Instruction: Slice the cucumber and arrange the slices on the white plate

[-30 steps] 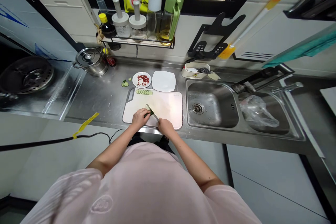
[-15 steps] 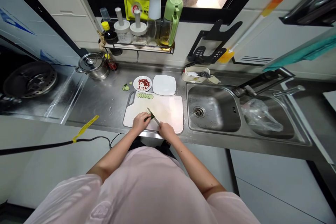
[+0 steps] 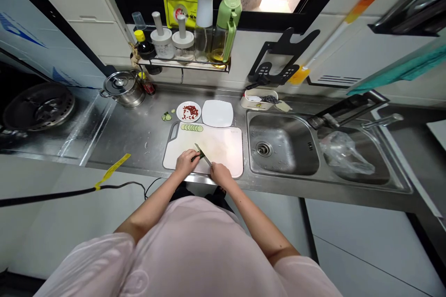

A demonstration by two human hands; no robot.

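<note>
Cucumber piece [image 3: 195, 158] held by left hand [image 3: 186, 162]; right hand [image 3: 220, 174] grasps one knife [image 3: 204, 155].

A home kitchen: steel sink [image 3: 283, 145], gas burner [image 3: 39, 106], cutting board [image 3: 202, 152].

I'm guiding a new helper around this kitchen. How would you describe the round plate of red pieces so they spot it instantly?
Find the stainless steel counter left of the double steel sink. Behind the white plastic cutting board sit two white dishes. Yours is the round white plate on the left, topped with chopped red pieces, unlike the bare square white plate beside it.
</note>
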